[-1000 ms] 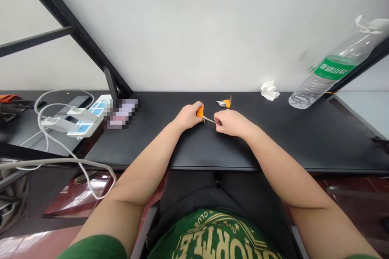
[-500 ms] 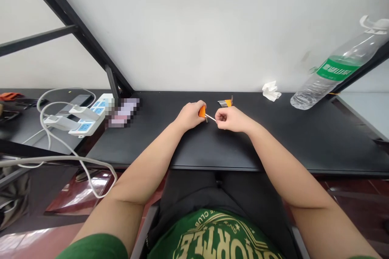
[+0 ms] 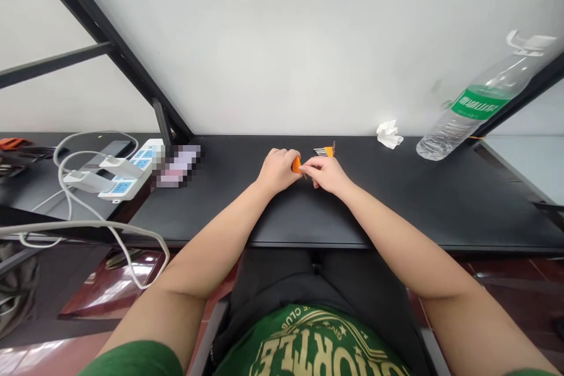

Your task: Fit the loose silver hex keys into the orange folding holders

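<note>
Over the black table, my left hand [image 3: 278, 170] is closed around an orange holder [image 3: 296, 165], of which only a part shows. My right hand [image 3: 326, 174] touches the holder's right side, with thumb and fingers pinched together; what they grip is too small and hidden to make out. A short dark metal end sticks out just below the holder. Behind my right hand lies a second orange holder [image 3: 328, 151] with several metal keys pointing left.
Crumpled white tissue [image 3: 389, 134] and a large clear bottle [image 3: 467, 111] with a green label are at the back right. On the left are a power strip [image 3: 132, 170] with white cables, a blurred-out item [image 3: 180, 165] and orange-handled tools [image 3: 13, 143].
My right hand has moved left, up against the orange holder in my left hand. The metal rod that showed between the hands is now hidden. The view has shifted slightly.
</note>
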The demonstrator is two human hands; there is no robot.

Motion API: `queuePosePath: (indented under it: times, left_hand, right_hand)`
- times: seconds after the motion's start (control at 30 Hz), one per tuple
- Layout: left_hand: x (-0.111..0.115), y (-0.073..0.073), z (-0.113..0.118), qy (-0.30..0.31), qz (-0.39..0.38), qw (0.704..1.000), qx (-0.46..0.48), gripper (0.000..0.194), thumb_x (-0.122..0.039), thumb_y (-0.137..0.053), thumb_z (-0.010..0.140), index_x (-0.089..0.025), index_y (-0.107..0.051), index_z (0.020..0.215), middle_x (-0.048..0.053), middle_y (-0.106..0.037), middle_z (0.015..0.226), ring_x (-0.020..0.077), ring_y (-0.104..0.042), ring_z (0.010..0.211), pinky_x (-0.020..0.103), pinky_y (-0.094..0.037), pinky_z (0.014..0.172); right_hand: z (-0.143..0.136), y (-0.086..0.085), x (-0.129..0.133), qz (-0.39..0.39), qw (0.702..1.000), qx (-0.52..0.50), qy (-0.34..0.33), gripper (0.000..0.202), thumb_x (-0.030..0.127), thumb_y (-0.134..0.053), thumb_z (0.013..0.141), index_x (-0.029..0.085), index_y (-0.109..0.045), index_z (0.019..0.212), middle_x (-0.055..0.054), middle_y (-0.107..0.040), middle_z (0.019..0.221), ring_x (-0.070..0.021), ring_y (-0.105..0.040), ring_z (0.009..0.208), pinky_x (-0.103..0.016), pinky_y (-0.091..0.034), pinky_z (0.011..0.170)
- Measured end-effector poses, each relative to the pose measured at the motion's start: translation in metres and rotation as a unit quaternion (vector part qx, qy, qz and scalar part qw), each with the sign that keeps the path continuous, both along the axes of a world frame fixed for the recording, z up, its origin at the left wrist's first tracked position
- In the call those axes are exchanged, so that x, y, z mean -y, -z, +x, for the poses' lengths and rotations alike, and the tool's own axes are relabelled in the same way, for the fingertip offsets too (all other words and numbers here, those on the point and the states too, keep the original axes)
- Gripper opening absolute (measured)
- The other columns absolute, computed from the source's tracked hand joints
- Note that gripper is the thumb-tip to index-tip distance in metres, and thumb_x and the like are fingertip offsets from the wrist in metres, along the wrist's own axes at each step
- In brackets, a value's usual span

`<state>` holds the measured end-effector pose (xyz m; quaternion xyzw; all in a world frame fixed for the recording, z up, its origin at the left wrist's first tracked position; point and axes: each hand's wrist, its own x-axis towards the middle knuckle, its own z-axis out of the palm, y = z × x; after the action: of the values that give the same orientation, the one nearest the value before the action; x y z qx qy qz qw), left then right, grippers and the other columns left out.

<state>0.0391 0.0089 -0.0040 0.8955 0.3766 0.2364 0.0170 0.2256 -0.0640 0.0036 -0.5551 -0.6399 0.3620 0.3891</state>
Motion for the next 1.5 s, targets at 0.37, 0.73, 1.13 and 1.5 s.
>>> queuePosePath:
  times: [0.37, 0.73, 1.13, 1.5]
  left_hand:
    - [-0.007, -0.002, -0.005, 0.007, -0.088, 0.995, 0.038, 0.035, -0.026, -0.074, 0.085, -0.024, -0.062, 0.118, 0.003, -0.074, 0.093, 0.0237, -0.073, 0.091, 0.034, -0.05, 0.088]
    - [-0.01, -0.002, -0.008, 0.03, -0.139, 0.989, 0.041, 0.034, -0.025, -0.074, 0.081, -0.025, -0.063, 0.113, 0.002, -0.074, 0.097, 0.0219, -0.073, 0.089, 0.03, -0.051, 0.081]
    - [-0.006, -0.004, -0.005, 0.038, -0.084, 0.995, -0.022, 0.026, -0.03, -0.075, 0.083, -0.023, -0.064, 0.106, 0.005, -0.073, 0.093, 0.0245, -0.069, 0.084, 0.033, -0.049, 0.078]
    - [0.0, 0.0, 0.002, 0.027, -0.016, 0.995, -0.095, 0.029, -0.03, -0.071, 0.085, -0.019, -0.066, 0.111, 0.012, -0.072, 0.094, 0.0305, -0.069, 0.093, 0.043, -0.046, 0.089]
  right_hand:
    - [0.049, -0.015, -0.011, 0.048, 0.939, 0.34, 0.021, 0.018, 0.023, -0.061, 0.093, 0.021, -0.078, 0.087, -0.007, -0.074, 0.099, -0.0209, -0.065, 0.091, -0.03, -0.044, 0.077]
    - [0.028, -0.025, 0.004, -0.068, 0.876, 0.478, -0.024, 0.003, 0.017, -0.068, 0.08, 0.02, -0.067, 0.08, -0.011, -0.072, 0.093, -0.0242, -0.064, 0.078, -0.032, -0.039, 0.064]
    - [0.021, -0.017, 0.003, 0.126, 0.948, 0.274, -0.099, 0.014, 0.017, -0.055, 0.096, 0.019, -0.069, 0.092, -0.005, -0.069, 0.089, -0.0179, -0.06, 0.082, -0.029, -0.043, 0.078]
    - [0.01, -0.02, 0.008, 0.121, 0.909, 0.39, -0.083, 0.03, 0.021, -0.047, 0.105, 0.016, -0.077, 0.101, -0.012, -0.066, 0.103, -0.0212, -0.06, 0.091, -0.032, -0.043, 0.081]
